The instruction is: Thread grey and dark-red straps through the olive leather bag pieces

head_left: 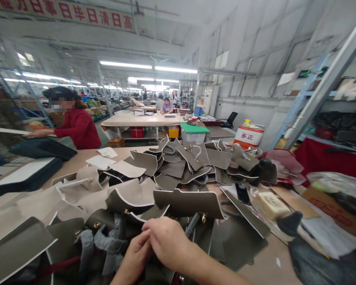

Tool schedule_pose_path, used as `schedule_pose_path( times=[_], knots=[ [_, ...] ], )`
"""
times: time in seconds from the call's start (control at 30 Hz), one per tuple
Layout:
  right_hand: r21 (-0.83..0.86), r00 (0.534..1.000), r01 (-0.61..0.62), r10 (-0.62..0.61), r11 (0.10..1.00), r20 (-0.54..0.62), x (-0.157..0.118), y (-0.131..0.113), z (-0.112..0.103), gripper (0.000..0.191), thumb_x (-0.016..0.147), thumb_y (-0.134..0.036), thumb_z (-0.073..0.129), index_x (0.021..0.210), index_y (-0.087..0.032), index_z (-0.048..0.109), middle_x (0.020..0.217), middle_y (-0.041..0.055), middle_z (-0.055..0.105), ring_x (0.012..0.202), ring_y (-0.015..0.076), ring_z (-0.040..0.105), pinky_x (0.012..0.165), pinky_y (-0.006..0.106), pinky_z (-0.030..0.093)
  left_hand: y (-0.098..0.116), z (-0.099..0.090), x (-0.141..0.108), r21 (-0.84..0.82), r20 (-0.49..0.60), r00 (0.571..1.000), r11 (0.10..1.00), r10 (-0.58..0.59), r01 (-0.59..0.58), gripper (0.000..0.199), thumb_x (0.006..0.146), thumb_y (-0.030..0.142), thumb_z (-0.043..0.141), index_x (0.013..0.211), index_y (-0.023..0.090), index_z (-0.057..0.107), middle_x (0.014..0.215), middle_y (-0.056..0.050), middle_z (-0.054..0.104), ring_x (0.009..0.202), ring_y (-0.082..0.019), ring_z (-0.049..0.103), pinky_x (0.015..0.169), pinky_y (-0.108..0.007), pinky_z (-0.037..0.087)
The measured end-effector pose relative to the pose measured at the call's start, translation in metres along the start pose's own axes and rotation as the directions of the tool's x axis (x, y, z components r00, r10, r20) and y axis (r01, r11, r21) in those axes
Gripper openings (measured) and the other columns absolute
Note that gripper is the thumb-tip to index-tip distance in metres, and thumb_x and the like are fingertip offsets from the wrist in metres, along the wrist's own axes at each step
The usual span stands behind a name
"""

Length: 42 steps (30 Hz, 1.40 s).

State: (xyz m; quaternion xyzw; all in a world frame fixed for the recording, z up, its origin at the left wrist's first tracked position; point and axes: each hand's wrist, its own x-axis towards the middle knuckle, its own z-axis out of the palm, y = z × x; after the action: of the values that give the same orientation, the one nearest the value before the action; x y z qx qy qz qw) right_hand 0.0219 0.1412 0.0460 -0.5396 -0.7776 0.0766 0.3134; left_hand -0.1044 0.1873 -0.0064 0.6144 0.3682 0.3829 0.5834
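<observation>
Olive leather bag panels (190,204) — under left hand (135,263), right hand (169,243) — both curled, grip unclear

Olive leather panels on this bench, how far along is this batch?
Done-looking: the olive leather panels have pale edging, and some carry small brass fittings. In hand: the right hand and left hand meet over something too hidden to name. Left: a loose heap of similar panels still lies on the bench; its count cannot be told.

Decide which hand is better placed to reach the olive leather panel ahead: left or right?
Right hand, probably: it sits higher, nearer the panel, while the left hand lies lower, behind it.
</observation>
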Motion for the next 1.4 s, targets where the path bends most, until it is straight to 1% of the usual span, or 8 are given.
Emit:
schedule_pose_path(
  times=[0.2,0.33,0.47,0.6,0.93,1.07,1.23,1.4],
  knots=[
    [0.071,0.905,0.280,-0.239,0.957,-0.351,-0.031,0.000,-0.033,0.037,0.081,-0.007,0.039,0.115,-0.021,0.044,0.106,0.0051,0.057,0.093,0.0138,0.054,0.081,0.025,0.045,0.015,-0.028,0.022,-0.301,-0.268,0.932,0.940,-0.244,0.159,0.052,0.039,0.049,0.078,0.076,0.014,0.065,0.044,0.006,0.047,0.034,-0.005,0.035,0.031,-0.015,0.028],
    [0.224,0.584,-0.096,0.237,0.970,-0.776,-0.073,0.074,-0.023,0.020,0.083,-0.013,0.038,0.099,-0.020,0.048,0.092,0.0065,0.056,0.088,0.0168,0.055,0.079,0.032,0.045,0.025,-0.031,0.025,-0.409,-0.308,0.901,0.897,-0.306,0.165,0.052,0.042,0.046,0.078,0.082,0.018,0.062,0.046,0.010,0.042,0.029,-0.002,0.026,0.024,-0.013,0.019],
    [0.218,0.554,-0.730,0.748,0.647,-0.366,-0.107,0.156,0.043,0.035,0.074,-0.027,0.052,0.105,-0.011,0.053,0.111,0.0176,0.054,0.108,0.0294,0.048,0.093,0.043,0.036,0.025,-0.026,0.023,-0.431,-0.304,0.906,0.891,-0.294,0.145,0.049,0.044,0.045,0.078,0.081,0.017,0.061,0.048,0.010,0.043,0.029,-0.002,0.027,0.024,-0.013,0.022],
    [0.161,0.476,-0.859,0.874,0.486,-0.098,-0.119,0.178,0.097,0.051,0.067,-0.016,0.054,0.116,-0.006,0.049,0.130,0.0229,0.041,0.122,0.0346,0.035,0.100,0.046,0.025,0.024,-0.025,0.023,-0.415,-0.295,0.906,0.895,-0.302,0.163,0.050,0.044,0.044,0.079,0.082,0.017,0.061,0.050,0.010,0.044,0.029,-0.001,0.028,0.023,-0.013,0.021],
    [0.599,0.558,-0.664,0.830,0.448,-0.002,-0.131,0.213,-0.040,0.041,0.070,-0.022,0.044,0.109,-0.012,0.053,0.096,0.0101,0.066,0.081,0.0205,0.063,0.073,0.031,0.048,0.026,-0.023,0.023,-0.400,-0.298,0.905,0.901,-0.302,0.169,0.049,0.044,0.042,0.079,0.082,0.015,0.062,0.050,0.009,0.044,0.030,0.000,0.027,0.026,-0.012,0.020],
    [0.902,0.591,-0.399,0.799,0.167,0.113,-0.156,0.215,-0.048,0.048,0.060,-0.029,0.064,0.104,-0.013,0.056,0.089,0.0099,0.068,0.071,0.0195,0.064,0.067,0.030,0.049,0.027,-0.021,0.022,-0.388,-0.292,0.903,0.902,-0.315,0.189,0.051,0.044,0.044,0.078,0.084,0.017,0.062,0.051,0.010,0.044,0.030,-0.001,0.027,0.024,-0.012,0.019],
    [0.976,0.534,-0.207,0.844,0.068,0.054,-0.173,0.213,-0.027,0.050,0.061,-0.030,0.068,0.107,-0.013,0.056,0.088,0.0088,0.068,0.073,0.0207,0.065,0.070,0.033,0.050,0.024,-0.023,0.025,-0.363,-0.298,0.904,0.912,-0.307,0.190,0.052,0.043,0.045,0.078,0.083,0.017,0.062,0.048,0.009,0.044,0.031,-0.002,0.028,0.028,-0.014,0.020],
    [0.966,0.370,-0.126,0.914,0.225,-0.165,-0.156,0.187,-0.076,0.059,0.058,-0.032,0.072,0.112,-0.019,0.055,0.086,0.0056,0.070,0.072,0.0226,0.066,0.063,0.034,0.054,0.020,-0.016,0.025,-0.224,-0.243,0.951,0.965,-0.191,0.137,0.048,0.049,0.052,0.073,0.075,0.013,0.062,0.047,0.007,0.044,0.034,-0.002,0.026,0.034,-0.016,0.014]
  ],
)
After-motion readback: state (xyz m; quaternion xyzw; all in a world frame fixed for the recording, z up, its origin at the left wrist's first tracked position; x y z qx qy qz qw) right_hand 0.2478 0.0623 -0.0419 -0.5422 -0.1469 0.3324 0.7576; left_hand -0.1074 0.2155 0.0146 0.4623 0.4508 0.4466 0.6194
